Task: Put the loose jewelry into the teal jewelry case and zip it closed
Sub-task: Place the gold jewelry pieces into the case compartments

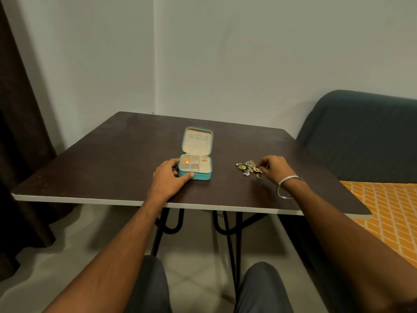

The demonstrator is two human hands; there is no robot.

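Observation:
The teal jewelry case [204,176] lies open in the middle of the dark table, its lid [197,140] standing up at the back. Gold pieces [186,160] sit in its back compartments. My left hand [170,177] grips the case's left front corner, thumb on the front wall. A small pile of loose jewelry [247,167] lies on the table to the right of the case, with a ring [259,176] beside it. My right hand [275,168] is at the pile's right edge, fingertips curled and pinching a piece there.
The dark table [112,163] has a white front edge and black hairpin legs. A dark sofa [361,136] stands at the right with an orange patterned cover [388,213] below it. A dark curtain [20,132] hangs at the left. A metal bangle [287,185] circles my right wrist.

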